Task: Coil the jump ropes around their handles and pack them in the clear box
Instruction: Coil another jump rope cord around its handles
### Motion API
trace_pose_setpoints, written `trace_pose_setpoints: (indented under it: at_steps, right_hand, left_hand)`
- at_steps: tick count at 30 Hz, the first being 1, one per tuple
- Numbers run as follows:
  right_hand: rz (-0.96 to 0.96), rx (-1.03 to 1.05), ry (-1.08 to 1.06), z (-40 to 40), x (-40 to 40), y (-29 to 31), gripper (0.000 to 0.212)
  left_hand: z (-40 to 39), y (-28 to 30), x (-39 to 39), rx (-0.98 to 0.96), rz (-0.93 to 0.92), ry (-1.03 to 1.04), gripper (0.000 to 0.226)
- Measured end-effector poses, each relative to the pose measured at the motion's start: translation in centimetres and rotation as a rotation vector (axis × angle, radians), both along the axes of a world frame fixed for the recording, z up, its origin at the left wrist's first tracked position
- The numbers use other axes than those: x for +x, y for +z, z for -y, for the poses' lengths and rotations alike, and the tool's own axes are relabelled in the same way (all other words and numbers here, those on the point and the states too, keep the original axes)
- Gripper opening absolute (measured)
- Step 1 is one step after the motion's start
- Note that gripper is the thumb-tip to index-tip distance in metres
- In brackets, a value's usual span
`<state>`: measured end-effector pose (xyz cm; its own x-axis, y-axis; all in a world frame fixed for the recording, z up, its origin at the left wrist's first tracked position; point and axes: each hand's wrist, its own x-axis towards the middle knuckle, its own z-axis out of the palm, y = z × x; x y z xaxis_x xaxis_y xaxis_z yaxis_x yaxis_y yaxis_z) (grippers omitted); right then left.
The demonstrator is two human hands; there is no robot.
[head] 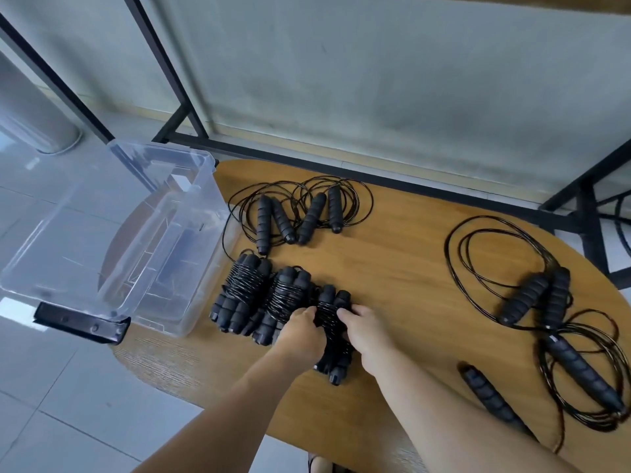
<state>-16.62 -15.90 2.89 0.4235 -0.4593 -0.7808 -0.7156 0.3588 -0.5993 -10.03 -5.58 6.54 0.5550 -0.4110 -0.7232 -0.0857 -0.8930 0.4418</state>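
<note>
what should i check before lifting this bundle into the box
1. Both hands on the bundle: left hand and right hand grip its sides. Ok.
2. Rope wound tight, no trailing end: partly hidden by the hands. Cannot tell.
3. Box open and holding no ropes: ok.
4. Path to the box: two coiled bundles lie between. Not ok, lift over them.
5. Loose ropes clear of the held bundle: ok.

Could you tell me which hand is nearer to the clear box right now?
Left. The left hand grips the coiled rope bundle on the side facing the clear box; the right hand holds the bundle's far side.
</note>
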Motion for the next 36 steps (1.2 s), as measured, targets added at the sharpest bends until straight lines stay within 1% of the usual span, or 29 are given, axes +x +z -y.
trace_pose_setpoints:
  at_steps: [4,6,8,12,14,16,18,19,22,23,24,25,26,28,29,32,36]
  right_hand:
    - [-0.015,-0.053,0.013,-0.2,0.4,-0.3,0.052]
    - [-0.024,-0.083,0.018,-0.2,0.4,-0.4,0.051]
    - [-0.028,-0.110,0.026,-0.1,0.4,-0.6,0.050]
    - [-0.032,-0.132,0.041,0.1,0.4,-0.5,0.049]
    - [-0.043,-0.126,0.053,0.1,0.5,-0.5,0.048]
    - [-0.050,-0.108,0.069,0.1,0.5,-0.4,0.038]
    - [-0.058,-0.089,0.076,0.1,0.5,-0.3,0.015]
    - [-0.063,-0.087,0.078,0.2,0.4,-0.4,0.011]
    - [-0.048,-0.076,0.045,0.7,0.3,0.1,0.006]
    - [-0.038,-0.063,0.027,0.8,0.2,0.4,0.012]
    - [-0.021,-0.052,-0.001,1.1,0.0,0.6,0.023]
    - [-0.003,-0.038,-0.040,1.3,-0.1,0.9,0.029]
    - [0.013,-0.026,-0.079,1.6,-0.3,1.3,0.028]
    - [0.029,0.015,-0.166,2.3,-0.7,2.6,0.018]
    - [0.045,0.030,-0.208,2.6,-0.9,3.4,0.016]
    - [0.093,0.028,-0.276,3.7,-1.5,5.1,0.021]
    - [0.137,-0.006,-0.272,5.1,-0.1,7.1,0.022]
  left_hand:
    - [0.2,-0.3,-0.7,0.042,0.080,-0.097,0.051]
    - [0.2,-0.4,-1.1,0.021,0.132,-0.082,0.052]
    - [0.3,-0.5,-1.3,0.035,0.148,-0.076,0.055]
    - [0.7,-0.2,-1.1,0.024,0.164,-0.108,0.049]
    - [0.9,-0.2,-0.7,0.017,0.170,-0.118,0.050]
    - [0.9,0.0,-0.4,0.012,0.176,-0.131,0.052]
    - [1.1,0.1,-0.4,0.015,0.171,-0.137,0.052]
    - [1.1,0.0,-0.3,0.014,0.168,-0.136,0.052]
    - [1.2,-0.1,-0.2,0.000,0.173,-0.128,0.051]
    - [1.3,0.0,-0.2,-0.012,0.186,-0.118,0.050]
    - [1.3,0.1,-0.1,-0.030,0.201,-0.105,0.047]
    - [1.4,0.3,0.0,-0.056,0.224,-0.089,0.042]
    - [1.6,0.6,0.1,-0.082,0.251,-0.069,0.036]
    - [2.0,1.2,0.3,-0.126,0.295,-0.023,0.025]
    - [2.2,1.4,0.4,-0.141,0.296,0.000,0.026]
    - [2.7,3.0,0.9,-0.194,0.251,0.085,0.040]
    - [3.2,5.1,3.4,-0.277,0.285,0.191,0.040]
